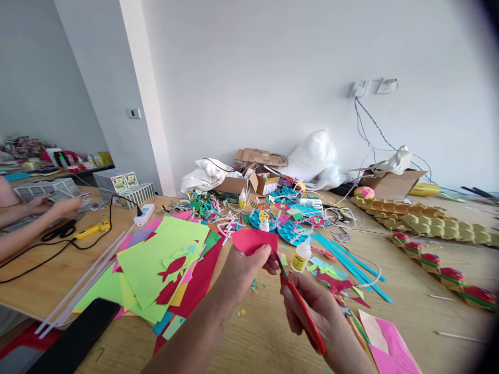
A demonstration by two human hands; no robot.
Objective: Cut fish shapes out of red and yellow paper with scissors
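Observation:
Between the thumb and fingers of my left hand (249, 262) is a piece of red paper (251, 240), raised above the table. My right hand (312, 306) is closed round red-handled scissors (302, 311), whose dark blades point up and meet the paper's right edge. Just behind the scissors stands a small glue bottle (301, 255) with a yellow label. To the left lies a stack of coloured paper sheets (156, 259), lime green on top, with red fish-shaped cutouts (172, 268) on it. Red and green paper scraps (335, 280) lie to the right of my hands.
A black phone (83, 332) lies at front left. Blue strips (351, 265) and painted egg-carton pieces (440, 267) are on the right. Cardboard boxes (237, 187) stand by the wall. At far left, another person's hands (58, 205) work near a yellow glue gun (93, 228) and its cord.

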